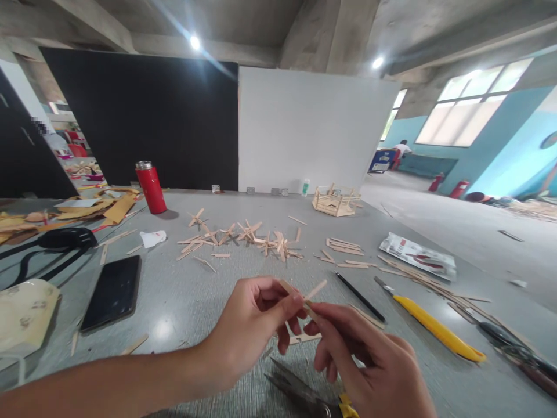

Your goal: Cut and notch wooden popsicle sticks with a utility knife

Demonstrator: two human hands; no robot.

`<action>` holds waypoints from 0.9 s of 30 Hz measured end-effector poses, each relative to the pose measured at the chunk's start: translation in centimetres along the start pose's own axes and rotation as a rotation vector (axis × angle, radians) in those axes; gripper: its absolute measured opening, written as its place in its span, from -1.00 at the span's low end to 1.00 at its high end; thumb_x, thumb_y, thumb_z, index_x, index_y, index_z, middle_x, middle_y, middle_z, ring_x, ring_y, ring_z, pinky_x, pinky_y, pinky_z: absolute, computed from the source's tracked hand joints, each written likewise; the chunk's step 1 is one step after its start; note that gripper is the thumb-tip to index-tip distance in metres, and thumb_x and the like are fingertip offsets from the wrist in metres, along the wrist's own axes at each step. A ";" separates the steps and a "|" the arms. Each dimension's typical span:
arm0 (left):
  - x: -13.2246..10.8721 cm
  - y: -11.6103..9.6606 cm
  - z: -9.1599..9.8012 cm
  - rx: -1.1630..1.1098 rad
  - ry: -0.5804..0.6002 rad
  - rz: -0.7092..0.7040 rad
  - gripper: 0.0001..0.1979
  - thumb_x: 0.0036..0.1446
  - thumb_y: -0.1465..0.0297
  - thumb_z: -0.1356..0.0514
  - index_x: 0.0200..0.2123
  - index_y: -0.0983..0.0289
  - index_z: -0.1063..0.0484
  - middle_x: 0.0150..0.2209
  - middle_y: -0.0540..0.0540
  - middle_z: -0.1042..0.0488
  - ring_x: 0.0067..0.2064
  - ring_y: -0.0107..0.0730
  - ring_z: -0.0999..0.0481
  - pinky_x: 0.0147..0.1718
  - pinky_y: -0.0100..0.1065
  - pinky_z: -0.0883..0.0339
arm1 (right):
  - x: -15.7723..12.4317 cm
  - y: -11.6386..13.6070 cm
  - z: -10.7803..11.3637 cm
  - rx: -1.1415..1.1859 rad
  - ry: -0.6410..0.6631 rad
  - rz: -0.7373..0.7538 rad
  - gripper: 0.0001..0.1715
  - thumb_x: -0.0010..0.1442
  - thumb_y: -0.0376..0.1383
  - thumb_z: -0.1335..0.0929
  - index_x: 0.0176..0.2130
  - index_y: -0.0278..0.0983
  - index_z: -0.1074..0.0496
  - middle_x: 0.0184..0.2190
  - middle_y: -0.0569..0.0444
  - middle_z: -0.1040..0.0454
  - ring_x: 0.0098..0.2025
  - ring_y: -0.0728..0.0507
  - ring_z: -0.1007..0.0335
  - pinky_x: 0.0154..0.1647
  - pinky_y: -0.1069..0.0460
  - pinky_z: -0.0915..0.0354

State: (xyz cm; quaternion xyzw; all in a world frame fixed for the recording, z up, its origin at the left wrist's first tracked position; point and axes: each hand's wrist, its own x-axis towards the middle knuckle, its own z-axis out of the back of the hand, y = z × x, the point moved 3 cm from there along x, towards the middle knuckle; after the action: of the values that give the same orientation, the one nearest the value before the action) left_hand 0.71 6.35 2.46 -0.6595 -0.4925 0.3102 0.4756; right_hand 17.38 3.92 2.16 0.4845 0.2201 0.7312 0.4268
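My left hand pinches a thin wooden stick between thumb and fingers, above the middle of the grey table. Close beside it, my right hand has thumb and fingertips closed on a wooden stick too. The sticks meet and cross between my fingertips, and one pale end points up to the right. Whether they are joined there is hidden. Below my hands lie scissors with yellow handles, partly covered by my right hand. A black pencil and a yellow utility knife rest to the right.
Loose wooden sticks are heaped mid-table, with a small wooden frame behind at right. A red bottle, a phone and a black strap occupy the left. Pliers and a silver packet lie right.
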 end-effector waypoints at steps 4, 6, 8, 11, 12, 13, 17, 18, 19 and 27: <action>0.3 -0.2 0.7 0.006 -0.059 0.002 -0.70 0.24 0.22 -0.33 -0.35 0.37 -0.49 -0.51 -0.06 -0.32 -0.55 -0.65 -0.14 -0.60 -0.51 0.02 | 1.2 -0.9 0.8 -0.235 0.004 0.036 -0.78 0.44 -0.25 -0.23 -0.06 -0.21 -0.43 -0.56 0.17 -0.50 -0.62 0.01 -0.37 -0.57 0.14 -0.35; 0.4 -0.8 1.0 0.035 -0.065 -0.015 -0.72 0.26 0.24 -0.32 -0.35 0.37 -0.48 -0.48 -0.04 -0.34 -0.54 -0.66 -0.14 -0.58 -0.49 0.03 | 1.9 -2.0 0.7 -0.419 0.163 0.123 -0.76 0.43 -0.31 -0.19 -0.09 -0.24 -0.42 -0.48 0.10 -0.53 -0.56 -0.02 -0.40 -0.52 0.11 -0.34; 0.5 -1.3 1.4 0.086 -0.070 -0.021 -0.72 0.28 0.24 -0.29 -0.34 0.37 -0.48 -0.45 -0.02 -0.37 -0.54 -0.65 -0.17 -0.57 -0.47 0.01 | 2.1 -3.6 0.2 -0.427 0.321 0.181 -0.70 0.38 -0.35 -0.18 -0.29 -0.22 -0.44 -0.45 0.06 -0.53 -0.49 -0.05 -0.43 -0.45 0.08 -0.36; 0.7 -1.7 1.8 0.142 -0.072 -0.022 -0.71 0.30 0.22 -0.27 -0.33 0.35 -0.48 -0.46 0.01 -0.39 -0.53 -0.59 -0.25 -0.56 -0.45 -0.09 | 1.9 -6.0 -0.8 -0.410 0.468 0.221 -0.70 0.35 -0.35 -0.21 -0.39 -0.20 -0.41 -0.36 0.02 -0.56 -0.32 -0.11 -0.48 -0.23 -0.01 -0.39; 0.7 -1.7 1.9 0.150 -0.075 -0.022 -0.70 0.30 0.21 -0.26 -0.33 0.35 -0.48 -0.46 0.02 -0.40 -0.52 -0.57 -0.27 -0.55 -0.44 -0.12 | 1.7 -6.7 -1.1 -0.404 0.500 0.225 -0.70 0.35 -0.34 -0.22 -0.40 -0.20 -0.39 -0.37 0.02 -0.55 -0.33 -0.12 -0.45 -0.21 -0.02 -0.38; 0.8 -1.7 2.0 0.155 -0.078 -0.022 -0.70 0.29 0.22 -0.27 -0.34 0.35 -0.48 -0.47 0.02 -0.40 -0.52 -0.56 -0.28 -0.55 -0.43 -0.13 | 1.6 -7.1 -1.3 -0.396 0.523 0.224 -0.71 0.35 -0.34 -0.22 -0.41 -0.21 -0.37 -0.39 0.03 -0.53 -0.34 -0.12 -0.43 -0.22 -0.03 -0.37; 0.9 -1.9 2.1 0.136 -0.097 -0.022 -0.71 0.31 0.25 -0.25 -0.36 0.35 -0.44 -0.46 0.00 -0.35 -0.53 -0.60 -0.20 -0.55 -0.43 -0.04 | 1.2 -7.7 -1.5 -0.373 0.551 0.174 -0.74 0.36 -0.35 -0.19 -0.36 -0.21 -0.35 -0.37 0.00 -0.49 -0.33 -0.13 -0.39 -0.25 -0.02 -0.32; 0.9 -2.0 2.1 0.138 -0.102 -0.022 -0.71 0.32 0.25 -0.24 -0.36 0.35 -0.43 -0.47 -0.02 -0.33 -0.52 -0.61 -0.17 -0.55 -0.43 -0.01 | 1.2 -7.6 -1.5 -0.376 0.549 0.152 -0.74 0.36 -0.36 -0.19 -0.35 -0.21 -0.34 -0.36 0.00 -0.48 -0.33 -0.13 -0.38 -0.25 -0.02 -0.30; 0.9 -2.1 2.1 0.146 -0.108 -0.024 -0.71 0.34 0.25 -0.22 -0.35 0.35 -0.42 -0.46 -0.02 -0.31 -0.52 -0.62 -0.15 -0.53 -0.43 0.00 | 1.2 -7.5 -1.4 -0.380 0.543 0.127 -0.75 0.35 -0.38 -0.19 -0.35 -0.21 -0.34 -0.35 0.00 -0.47 -0.33 -0.14 -0.37 -0.27 -0.03 -0.28; 0.7 -3.4 2.5 0.218 -0.170 -0.049 -0.73 0.38 0.25 -0.16 -0.32 0.33 -0.37 -0.38 -0.02 -0.29 -0.47 -0.61 -0.12 -0.47 -0.39 0.00 | 2.4 -6.7 -0.7 -0.286 0.380 -0.160 -0.82 0.27 -0.32 -0.27 -0.38 -0.20 -0.37 -0.49 0.11 -0.39 -0.45 -0.10 -0.29 -0.40 0.01 -0.20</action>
State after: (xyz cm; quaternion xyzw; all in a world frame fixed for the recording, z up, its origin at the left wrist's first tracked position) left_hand -2.48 8.00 4.84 -0.5631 -0.5103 0.4050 0.5084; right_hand 19.09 9.63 -1.83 0.2541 0.2284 0.7967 0.4985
